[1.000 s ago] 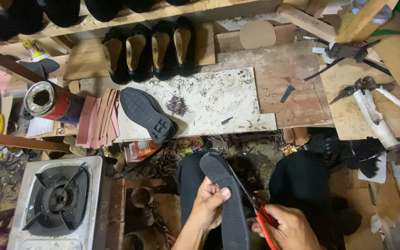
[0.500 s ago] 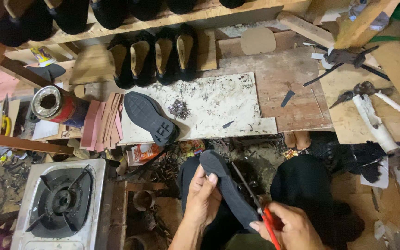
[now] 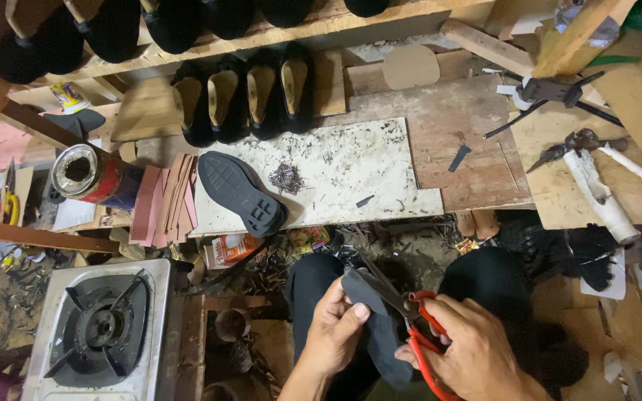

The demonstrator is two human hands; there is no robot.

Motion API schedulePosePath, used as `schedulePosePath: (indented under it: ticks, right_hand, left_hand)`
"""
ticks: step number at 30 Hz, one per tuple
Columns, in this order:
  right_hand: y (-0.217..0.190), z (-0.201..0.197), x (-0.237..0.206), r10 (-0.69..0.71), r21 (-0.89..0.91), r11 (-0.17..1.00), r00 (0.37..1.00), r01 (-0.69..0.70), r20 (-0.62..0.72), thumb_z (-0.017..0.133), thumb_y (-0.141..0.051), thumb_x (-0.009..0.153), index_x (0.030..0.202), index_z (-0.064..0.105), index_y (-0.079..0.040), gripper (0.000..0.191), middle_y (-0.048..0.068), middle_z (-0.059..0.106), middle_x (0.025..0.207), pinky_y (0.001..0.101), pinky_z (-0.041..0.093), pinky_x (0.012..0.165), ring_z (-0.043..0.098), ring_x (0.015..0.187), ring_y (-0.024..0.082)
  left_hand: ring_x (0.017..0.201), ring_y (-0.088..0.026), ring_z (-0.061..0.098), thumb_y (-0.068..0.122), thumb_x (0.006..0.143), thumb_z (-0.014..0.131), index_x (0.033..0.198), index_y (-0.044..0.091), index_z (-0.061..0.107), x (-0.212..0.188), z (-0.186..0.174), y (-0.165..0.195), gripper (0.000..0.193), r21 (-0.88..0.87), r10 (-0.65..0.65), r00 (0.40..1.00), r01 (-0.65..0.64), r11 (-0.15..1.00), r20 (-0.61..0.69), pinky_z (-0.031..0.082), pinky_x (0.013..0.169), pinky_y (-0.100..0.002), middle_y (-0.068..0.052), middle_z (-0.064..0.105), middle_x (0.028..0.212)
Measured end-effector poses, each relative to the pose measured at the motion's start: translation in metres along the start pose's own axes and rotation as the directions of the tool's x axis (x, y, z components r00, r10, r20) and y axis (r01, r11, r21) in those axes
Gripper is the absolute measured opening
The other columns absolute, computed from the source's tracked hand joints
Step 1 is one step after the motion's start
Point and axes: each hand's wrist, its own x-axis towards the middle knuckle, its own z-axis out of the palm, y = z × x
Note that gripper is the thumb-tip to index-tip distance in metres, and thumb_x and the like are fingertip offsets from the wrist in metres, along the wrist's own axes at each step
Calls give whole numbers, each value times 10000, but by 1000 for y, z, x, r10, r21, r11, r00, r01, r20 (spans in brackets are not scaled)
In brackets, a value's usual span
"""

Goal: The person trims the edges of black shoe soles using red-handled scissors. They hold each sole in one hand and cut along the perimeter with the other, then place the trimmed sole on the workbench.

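Trimming sole edge over lap

Gas stove [image 3: 102, 330] far left. Left hand [image 3: 334, 334] pinches the dark sole piece [image 3: 377, 327]; right hand [image 3: 473, 355] closed on red-handled scissors [image 3: 410, 319], blades partly open. Best practice, likely: short bites, rotate sole, thumb clear of blades.

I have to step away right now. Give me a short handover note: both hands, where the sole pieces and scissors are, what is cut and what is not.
Left hand: grips the dark sole piece over the lap, thumb on top.
Right hand: holds the red-handled scissors, blades at the piece's upper edge.
Nearby: a finished black treaded sole lies on the white board beside a small pile of nails.
Done: how far the edge is trimmed cannot be told.
Left: the piece is in the blades, cutting apparently under way.
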Motion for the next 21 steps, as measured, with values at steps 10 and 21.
schedulePosePath:
  ticks: [10, 21]
  right_hand:
    - [49, -10, -17, -171, -94, 979, 978, 183, 122, 1000, -469, 594, 942, 732, -152, 542, 17, 746, 832, 385, 555, 651, 715, 708, 278]
    - [88, -17, -38, -100, -149, 979, 965, 139, 242, 947, -550, 583, 980, 770, -180, 571, -16, 766, 780, 345, 585, 609, 748, 660, 248]
  left_hand:
    - [1084, -158, 664, 126, 973, 703, 1419, -46, 569, 5, -21, 62, 497, 496, -98, 982, 5, 869, 163, 522, 993, -322, -111, 736, 1194]
    - [1128, -267, 730, 209, 1005, 682, 1425, -12, 591, 16, -13, 101, 483, 733, -136, 937, -156, 662, 322, 566, 968, -353, -195, 720, 1326]
